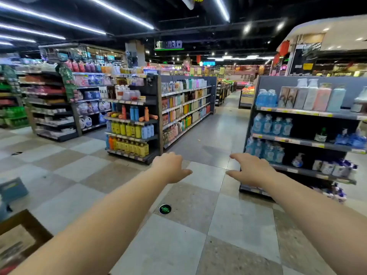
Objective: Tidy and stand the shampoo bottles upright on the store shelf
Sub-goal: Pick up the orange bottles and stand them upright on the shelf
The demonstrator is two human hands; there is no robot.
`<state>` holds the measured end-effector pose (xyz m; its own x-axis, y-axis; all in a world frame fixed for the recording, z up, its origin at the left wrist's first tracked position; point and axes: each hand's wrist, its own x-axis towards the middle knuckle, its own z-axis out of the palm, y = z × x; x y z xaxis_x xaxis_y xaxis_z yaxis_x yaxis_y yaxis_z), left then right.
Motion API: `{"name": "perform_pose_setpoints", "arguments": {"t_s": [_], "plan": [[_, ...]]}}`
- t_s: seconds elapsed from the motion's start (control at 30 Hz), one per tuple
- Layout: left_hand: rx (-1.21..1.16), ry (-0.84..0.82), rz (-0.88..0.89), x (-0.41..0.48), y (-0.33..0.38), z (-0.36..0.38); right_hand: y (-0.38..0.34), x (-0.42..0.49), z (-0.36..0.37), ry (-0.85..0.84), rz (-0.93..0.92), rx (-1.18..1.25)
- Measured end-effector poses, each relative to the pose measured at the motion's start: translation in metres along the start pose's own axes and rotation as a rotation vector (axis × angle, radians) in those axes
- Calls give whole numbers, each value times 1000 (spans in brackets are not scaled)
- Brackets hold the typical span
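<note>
Both my hands are out in front of me, empty, fingers loosely spread: left hand [170, 167] and right hand [251, 169] apart above the checkered tile floor [198, 225]. The orange and blue plastic shampoo bottles [135, 114] lie well beyond them, on the dark end shelf [131, 122]; several orange ones are toppled along its front edge, the blue pair upright.

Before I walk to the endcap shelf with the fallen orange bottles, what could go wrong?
The orange bottles lie tipped among upright blue bottles; a hasty reach may knock those over. One orange bottle lies at the shelf edge and could roll off. Both the left hand and right hand are empty and far away.
</note>
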<state>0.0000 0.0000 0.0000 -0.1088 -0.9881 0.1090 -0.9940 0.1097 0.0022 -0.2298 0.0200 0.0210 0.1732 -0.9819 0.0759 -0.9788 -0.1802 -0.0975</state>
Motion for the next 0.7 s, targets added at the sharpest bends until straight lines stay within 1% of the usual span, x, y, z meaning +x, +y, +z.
{"name": "perform_pose_setpoints", "arguments": {"t_s": [0.13,0.2,0.33,0.53,0.7], "plan": [[16,-28,-34,45,-21,11,-6,55,13,-62,2,-7],[8,-27,-48,72,-28,10,-6,90,14,-62,-9,-29],[-24,29,-85,121,-39,6,-6,155,18,-59,-42,-18],[-1,13,-105,190,-37,6,5,233,21,-74,-95,13],[22,57,-93,237,-27,-5,18,273,10,-54,-118,27]]}}
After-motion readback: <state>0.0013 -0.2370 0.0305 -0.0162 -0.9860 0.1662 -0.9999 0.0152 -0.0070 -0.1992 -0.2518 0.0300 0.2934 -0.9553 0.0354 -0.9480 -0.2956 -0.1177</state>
